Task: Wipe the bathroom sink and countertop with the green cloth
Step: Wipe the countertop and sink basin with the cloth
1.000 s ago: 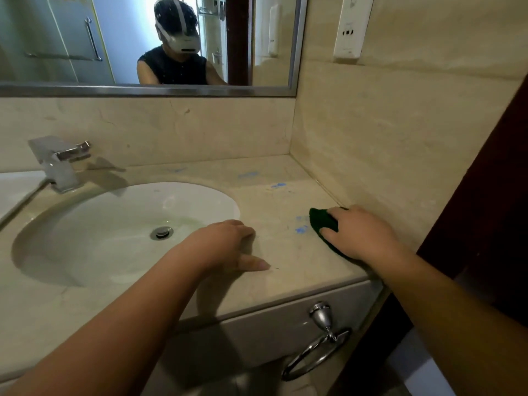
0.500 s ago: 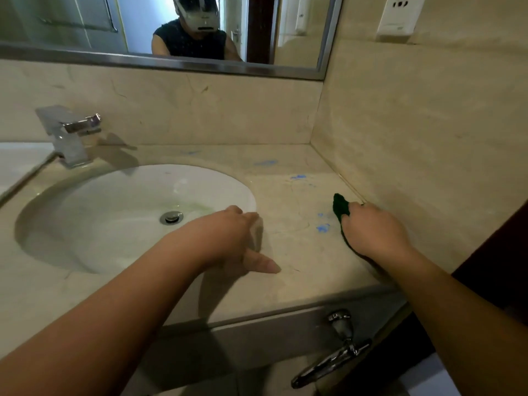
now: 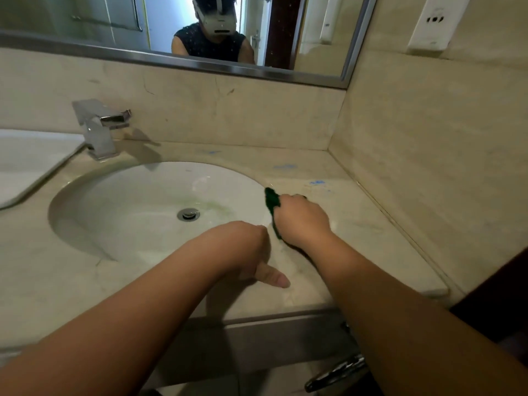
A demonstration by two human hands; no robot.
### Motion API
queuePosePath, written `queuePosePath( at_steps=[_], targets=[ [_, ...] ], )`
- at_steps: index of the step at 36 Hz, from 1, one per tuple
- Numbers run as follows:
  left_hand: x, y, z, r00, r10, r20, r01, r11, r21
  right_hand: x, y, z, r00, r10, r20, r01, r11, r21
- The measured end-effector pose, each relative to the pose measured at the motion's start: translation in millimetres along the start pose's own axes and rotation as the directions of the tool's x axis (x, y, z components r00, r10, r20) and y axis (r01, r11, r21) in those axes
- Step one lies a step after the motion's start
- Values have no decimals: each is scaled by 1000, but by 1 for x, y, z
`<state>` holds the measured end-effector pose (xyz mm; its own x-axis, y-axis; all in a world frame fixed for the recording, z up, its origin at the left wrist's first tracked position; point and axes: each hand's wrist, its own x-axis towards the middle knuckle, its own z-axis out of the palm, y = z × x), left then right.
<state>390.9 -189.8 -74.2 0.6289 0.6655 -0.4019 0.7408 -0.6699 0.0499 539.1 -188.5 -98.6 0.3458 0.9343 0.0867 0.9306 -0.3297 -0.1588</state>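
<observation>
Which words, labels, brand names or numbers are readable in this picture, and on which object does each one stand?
None can be read.
Wall socket plate: no print visible.
Headset in the mirror: no legible marking.
Faucet: no visible brand.
Blue marks on the countertop: stains, not writing.

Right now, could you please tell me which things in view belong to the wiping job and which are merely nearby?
Part of the job:
dark green cloth under the right hand
white oval sink basin
beige marble countertop with blue smears
left hand, braced on the counter

Just nearby:
chrome faucet
steel-framed mirror
white wall socket
chrome towel ring
</observation>
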Motion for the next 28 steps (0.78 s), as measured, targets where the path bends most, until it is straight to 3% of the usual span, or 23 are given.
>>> queuePosePath(
  at_steps=[2, 4, 5, 7, 12, 16, 20, 24, 28],
  targets=[
    [0, -4, 3, 998, 11, -65, -14, 999, -52, 6, -23, -8, 996, -46, 77, 25, 965, 261],
    [-2, -6, 4, 996, 18, -87, -24, 997, -67, 5, -36, -18, 990, -62, 129, -26, 809, 587],
    [-4, -5, 4, 996, 17, -88, -23, 997, -73, 4, -37, -22, 991, -53, 123, -46, 730, 682],
    [-6, -5, 3, 996, -3, -88, -5, 996, -91, 0, -30, -37, 996, -49, 76, -20, 701, 713],
    [-19, 4, -6, 1000, 9, 1, -9, 999, 34, -18, 29, -89, 995, 35, -96, 24, 833, 553],
    [-21, 12, -13, 999, 5, 40, -8, 999, 53, -33, 100, -102, 983, 134, -126, -111, 979, 173],
    [-19, 11, -12, 998, 12, 64, -17, 997, 75, -48, 150, -50, 964, 267, -13, -267, 963, -39],
    [-21, 3, -7, 999, 18, 39, -18, 1000, -8, -49, 146, -10, 961, 255, -109, -266, 958, -105],
    [-22, -19, -5, 1000, -10, -9, 9, 996, -84, -39, 116, -11, 977, 205, -49, -210, 970, -123]
  ],
)
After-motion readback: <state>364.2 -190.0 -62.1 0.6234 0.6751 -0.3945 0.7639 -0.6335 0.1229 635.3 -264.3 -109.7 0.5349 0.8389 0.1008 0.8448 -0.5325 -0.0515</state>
